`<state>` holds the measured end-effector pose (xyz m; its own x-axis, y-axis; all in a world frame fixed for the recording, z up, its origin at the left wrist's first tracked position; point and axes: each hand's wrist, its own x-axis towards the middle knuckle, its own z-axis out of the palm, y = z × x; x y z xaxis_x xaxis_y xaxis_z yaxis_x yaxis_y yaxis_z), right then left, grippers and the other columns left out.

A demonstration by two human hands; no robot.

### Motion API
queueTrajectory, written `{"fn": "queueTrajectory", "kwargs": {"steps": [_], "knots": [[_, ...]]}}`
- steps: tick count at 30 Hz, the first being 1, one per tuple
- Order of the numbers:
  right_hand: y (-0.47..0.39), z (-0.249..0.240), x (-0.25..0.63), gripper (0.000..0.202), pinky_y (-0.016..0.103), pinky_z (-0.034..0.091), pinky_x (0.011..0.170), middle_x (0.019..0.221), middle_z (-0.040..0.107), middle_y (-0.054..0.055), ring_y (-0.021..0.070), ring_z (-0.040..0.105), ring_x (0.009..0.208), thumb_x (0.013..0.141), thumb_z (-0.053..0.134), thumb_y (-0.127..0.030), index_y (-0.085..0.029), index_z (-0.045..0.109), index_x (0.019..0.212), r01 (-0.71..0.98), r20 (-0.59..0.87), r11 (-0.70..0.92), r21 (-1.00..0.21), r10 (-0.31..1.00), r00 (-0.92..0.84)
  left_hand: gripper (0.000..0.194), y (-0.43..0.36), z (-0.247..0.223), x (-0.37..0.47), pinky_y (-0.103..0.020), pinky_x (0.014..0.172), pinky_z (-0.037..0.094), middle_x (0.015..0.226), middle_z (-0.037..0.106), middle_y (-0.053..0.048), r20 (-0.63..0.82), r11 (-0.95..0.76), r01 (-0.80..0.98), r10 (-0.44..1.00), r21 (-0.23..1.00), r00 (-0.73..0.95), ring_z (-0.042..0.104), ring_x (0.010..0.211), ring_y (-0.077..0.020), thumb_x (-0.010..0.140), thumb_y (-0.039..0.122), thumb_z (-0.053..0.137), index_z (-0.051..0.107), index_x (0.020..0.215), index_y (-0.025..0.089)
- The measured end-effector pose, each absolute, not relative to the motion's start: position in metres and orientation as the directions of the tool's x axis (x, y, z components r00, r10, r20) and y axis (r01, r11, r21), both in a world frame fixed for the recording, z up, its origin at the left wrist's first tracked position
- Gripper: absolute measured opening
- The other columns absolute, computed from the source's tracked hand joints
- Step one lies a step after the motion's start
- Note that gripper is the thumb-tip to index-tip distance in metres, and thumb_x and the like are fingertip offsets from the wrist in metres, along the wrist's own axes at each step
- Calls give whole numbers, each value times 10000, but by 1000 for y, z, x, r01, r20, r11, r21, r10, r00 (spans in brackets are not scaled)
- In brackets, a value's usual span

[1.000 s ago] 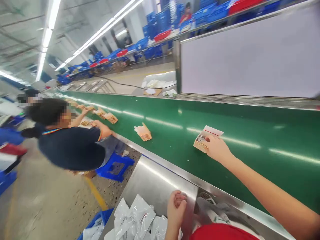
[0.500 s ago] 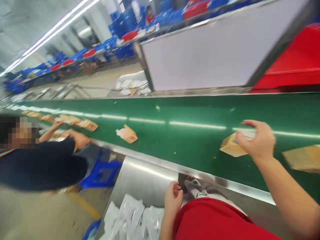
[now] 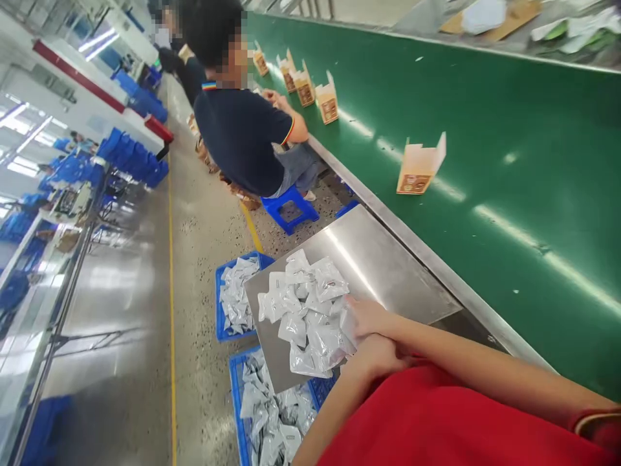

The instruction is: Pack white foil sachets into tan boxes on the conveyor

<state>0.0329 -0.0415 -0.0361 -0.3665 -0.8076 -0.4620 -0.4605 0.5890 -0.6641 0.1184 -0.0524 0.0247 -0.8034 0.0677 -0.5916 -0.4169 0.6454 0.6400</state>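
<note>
A pile of white sealed packets (image 3: 305, 310) lies on a steel tray (image 3: 383, 265) in front of me. My right hand (image 3: 369, 317) reaches across my body, and its stretched fingers rest on the near edge of the pile. Just below it, my left hand (image 3: 379, 357) is curled against the packets and partly hidden under my right forearm. An open tan carton (image 3: 418, 169) stands alone on the green conveyor belt (image 3: 509, 116), well away from both hands.
A seated person in a dark shirt (image 3: 242, 129) works at the belt further along, near several more open cartons (image 3: 328, 100). Two blue crates of packets (image 3: 235, 294) (image 3: 272, 414) sit on the floor below the tray. Blue bins line the aisle on the left.
My view has swung left and down. My right hand has left the carton on the belt and come back to the packets. My left hand stays by the tray.
</note>
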Motion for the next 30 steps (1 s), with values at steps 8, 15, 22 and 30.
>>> {"fn": "queueTrajectory", "kwargs": {"steps": [8, 15, 22, 30], "knots": [[1, -53, -24, 573, 263, 413, 753, 1087, 560, 83, 206, 566, 933, 780, 485, -341, -152, 334, 1300, -276, -558, 799, -534, -579, -594, 157, -97, 18, 120, -247, 608, 410, 584, 577, 1, -638, 385, -631, -128, 674, -760, 516, 591, -129, 700, 275, 520, 631, 657, 172], [67, -1, -66, 450, 247, 421, 914, 1122, 561, -60, 161, 535, 1038, 679, 515, -301, -296, 588, 1123, -292, -452, 621, -727, -754, -478, 751, -110, 20, 70, -326, 844, 449, 1255, 451, -100, -492, 155, -553, -307, 819, -815, 512, 1024, -208, 676, 371, 652, 294, 1317, 213], [96, 12, -67, 513, 258, 516, 813, 1159, 535, 2, 149, 576, 945, 712, 495, -519, -235, 536, 1137, -139, -138, 608, -782, -385, -913, 716, -58, 20, 28, -240, 572, 463, 973, 582, -51, -603, -220, -564, -211, 796, -769, 567, 739, -153, 522, 231, 698, 388, 1166, 192], [110, -45, -33, 542, 287, 462, 951, 1327, 380, 19, 207, 433, 1195, 802, 493, -428, -235, 447, 1306, -650, 203, 552, -522, -660, -724, 286, -14, -1, -6, -211, 538, 383, 674, 527, -5, -747, -744, -393, -210, 540, -631, 516, 574, -104, 641, 285, 570, 445, 860, 152]]}}
